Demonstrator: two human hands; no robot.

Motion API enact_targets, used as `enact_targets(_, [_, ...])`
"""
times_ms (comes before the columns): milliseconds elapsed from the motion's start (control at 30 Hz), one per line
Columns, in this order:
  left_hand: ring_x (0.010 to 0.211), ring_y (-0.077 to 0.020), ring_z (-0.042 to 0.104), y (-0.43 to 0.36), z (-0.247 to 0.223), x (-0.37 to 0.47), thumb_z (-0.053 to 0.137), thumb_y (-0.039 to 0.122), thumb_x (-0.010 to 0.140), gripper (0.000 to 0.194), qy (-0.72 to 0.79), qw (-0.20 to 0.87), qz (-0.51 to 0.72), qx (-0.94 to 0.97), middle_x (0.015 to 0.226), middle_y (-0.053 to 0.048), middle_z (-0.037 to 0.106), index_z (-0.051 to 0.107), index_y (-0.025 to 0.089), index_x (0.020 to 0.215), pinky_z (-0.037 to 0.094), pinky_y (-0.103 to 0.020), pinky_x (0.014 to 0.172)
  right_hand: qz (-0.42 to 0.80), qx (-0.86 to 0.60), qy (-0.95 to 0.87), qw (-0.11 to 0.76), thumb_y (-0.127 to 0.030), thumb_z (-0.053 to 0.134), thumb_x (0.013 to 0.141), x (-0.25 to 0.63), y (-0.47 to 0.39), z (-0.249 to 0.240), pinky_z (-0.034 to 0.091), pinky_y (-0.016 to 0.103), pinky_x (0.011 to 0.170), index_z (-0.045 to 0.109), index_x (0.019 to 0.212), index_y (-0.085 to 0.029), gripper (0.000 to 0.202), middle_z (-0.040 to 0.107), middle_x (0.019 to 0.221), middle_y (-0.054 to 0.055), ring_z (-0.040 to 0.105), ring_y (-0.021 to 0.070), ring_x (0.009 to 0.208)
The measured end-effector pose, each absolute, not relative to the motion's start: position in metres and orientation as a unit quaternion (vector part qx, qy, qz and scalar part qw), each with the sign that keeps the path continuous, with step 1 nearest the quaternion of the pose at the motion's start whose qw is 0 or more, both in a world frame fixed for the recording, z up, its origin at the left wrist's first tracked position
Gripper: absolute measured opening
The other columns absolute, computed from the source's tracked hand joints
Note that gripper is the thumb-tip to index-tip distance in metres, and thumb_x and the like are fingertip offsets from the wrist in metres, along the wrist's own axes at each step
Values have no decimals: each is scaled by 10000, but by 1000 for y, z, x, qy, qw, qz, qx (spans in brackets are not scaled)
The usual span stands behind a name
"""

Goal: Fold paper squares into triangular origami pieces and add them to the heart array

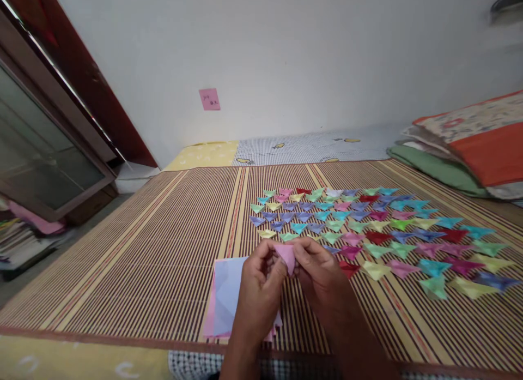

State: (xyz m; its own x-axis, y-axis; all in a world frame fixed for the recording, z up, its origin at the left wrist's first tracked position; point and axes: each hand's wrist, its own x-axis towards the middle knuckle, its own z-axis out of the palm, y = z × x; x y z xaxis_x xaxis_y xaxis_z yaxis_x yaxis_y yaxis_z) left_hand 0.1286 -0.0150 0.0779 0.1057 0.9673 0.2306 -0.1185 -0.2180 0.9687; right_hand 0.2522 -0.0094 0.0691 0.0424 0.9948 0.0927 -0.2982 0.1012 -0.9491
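Note:
Between both hands I hold a small piece of folded pink paper (pixel 286 257), its lower end tapering to a point. My left hand (pixel 261 273) pinches its left side with thumb and fingers. The fingers of my right hand (pixel 316 265) are closed on its right side. Beneath my left forearm lies a stack of square paper sheets (pixel 229 293), a pale blue one on top and pink edges showing under it. Beyond and to the right of my hands, many small folded paper pieces (pixel 378 237) in several colours are laid out in rows.
A striped bamboo mat (pixel 134 249) covers the bed. Folded bedding (pixel 469 151) is piled at the far right. A pink note (pixel 210 99) with writing is stuck to the white wall (pixel 286 58). At the left stands a glass-fronted cabinet (pixel 44 145).

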Motion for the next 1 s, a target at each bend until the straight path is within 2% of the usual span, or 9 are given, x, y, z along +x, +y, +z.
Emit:
enact_targets(100, [677, -129, 589, -17, 77, 133, 570, 165, 936, 188, 414, 468, 545, 558, 851, -4, 725, 718, 192, 1049, 468, -224, 628, 565, -375, -387, 625, -426, 788, 807, 248, -6, 60, 492, 226, 559, 715, 892, -218, 236, 662, 742, -8, 583, 128, 601])
enact_targets(167, [722, -148, 635, -17, 74, 134, 535, 173, 957, 258, 452, 413, 552, 567, 920, -33, 762, 742, 194, 1111, 504, -251, 673, 536, -380, -388, 646, -396, 789, 813, 246, -5, 57, 490, 226, 559, 701, 967, -224, 247, 647, 738, -21, 580, 123, 600])
enact_targets(300, [1024, -210, 707, -14, 67, 131, 516, 124, 946, 358, 500, 268, 577, 588, 1147, -72, 777, 759, 227, 1189, 538, -331, 907, 397, -432, -470, 660, -319, 772, 824, 242, -8, 58, 531, 284, 677, 646, 1001, -239, 232, 649, 825, -13, 625, 157, 729])
enact_targets(367, [1078, -209, 706, -13, 65, 130, 510, 81, 925, 413, 494, 232, 586, 600, 1173, -64, 775, 759, 251, 1207, 532, -344, 961, 313, -461, -533, 637, -268, 767, 808, 242, -10, 60, 527, 304, 700, 650, 993, -238, 221, 657, 850, -5, 625, 170, 757])
enact_targets(433, [1064, -202, 711, -13, 65, 130, 512, 65, 914, 437, 480, 243, 587, 604, 1161, -56, 778, 764, 271, 1205, 544, -341, 954, 247, -474, -574, 620, -220, 717, 829, 242, -13, 62, 519, 308, 700, 664, 985, -236, 166, 670, 847, -2, 626, 173, 752])
enact_targets(500, [1060, -199, 710, -14, 68, 130, 532, 75, 917, 425, 465, 296, 584, 596, 1167, -50, 774, 770, 288, 1197, 551, -341, 948, 210, -472, -588, 622, -175, 644, 869, 243, -14, 63, 512, 300, 702, 676, 973, -241, 127, 686, 855, -2, 635, 170, 762])
enact_targets(667, [1083, -201, 700, -16, 76, 132, 644, 159, 906, 332, 402, 452, 582, 543, 1178, -48, 761, 784, 300, 1173, 548, -327, 959, 219, -446, -579, 647, -127, 593, 887, 248, -13, 64, 515, 284, 740, 692, 943, -249, 167, 695, 881, -5, 659, 170, 828])
enact_targets(867, [1017, -181, 697, -16, 78, 128, 583, 159, 926, 294, 387, 428, 612, 540, 1037, -41, 760, 827, 279, 1037, 549, -289, 902, 306, -407, -576, 640, -154, 566, 909, 253, -11, 65, 530, 283, 745, 686, 898, -238, 147, 674, 887, 0, 663, 164, 830])
enact_targets(1000, [977, -180, 691, -15, 77, 131, 715, 217, 863, 175, 401, 450, 615, 510, 1010, -45, 747, 830, 256, 989, 556, -278, 879, 349, -423, -531, 646, -209, 694, 873, 253, -10, 61, 545, 305, 771, 690, 850, -223, 27, 674, 870, 8, 664, 171, 818])
